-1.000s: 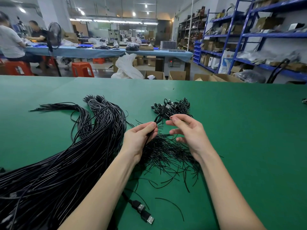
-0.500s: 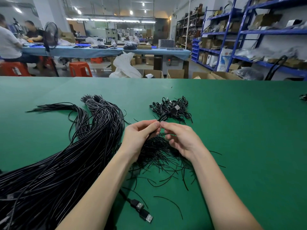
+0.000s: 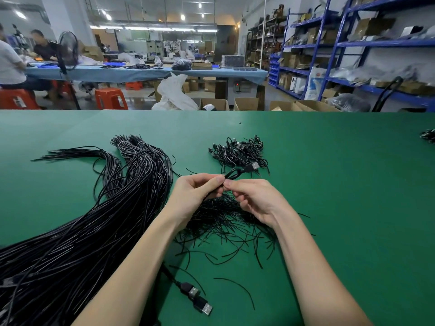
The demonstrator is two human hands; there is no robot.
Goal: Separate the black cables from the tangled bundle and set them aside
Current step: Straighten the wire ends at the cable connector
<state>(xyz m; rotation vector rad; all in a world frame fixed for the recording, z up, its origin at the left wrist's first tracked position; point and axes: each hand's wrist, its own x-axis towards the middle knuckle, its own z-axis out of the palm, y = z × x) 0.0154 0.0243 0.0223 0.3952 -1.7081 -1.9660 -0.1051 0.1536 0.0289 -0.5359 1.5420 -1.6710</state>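
- left hand (image 3: 196,191) above mid table, thumb and forefinger pinching a black cable (image 3: 231,174) at its folded loop; other fingers curled under
- right hand (image 3: 255,200) just right of it, fingertips touching left hand's at the same spot, thumb and forefinger pinching the cable too; remaining fingers curled toward palm
- cable loop sticks out far side of the pinch, USB plug (image 3: 253,166) at its end pointing right-far, raised off the green table (image 3: 341,184)
- big bundle of long black cables (image 3: 94,220) on left, sweeping from near-left corner to far-centre, ends fanned
- loose pile of thin short black wires (image 3: 226,227) under and near both hands, strays scattered toward near side
- small heap of coiled black cables (image 3: 237,151) far of the hands, just beyond the held plug
- two USB plugs (image 3: 199,300) lying near, between the forearms
- far background: blue-covered table (image 3: 141,72), orange stools (image 3: 110,98), blue shelving (image 3: 341,45) right, seated people far left, cardboard boxes (image 3: 244,103)
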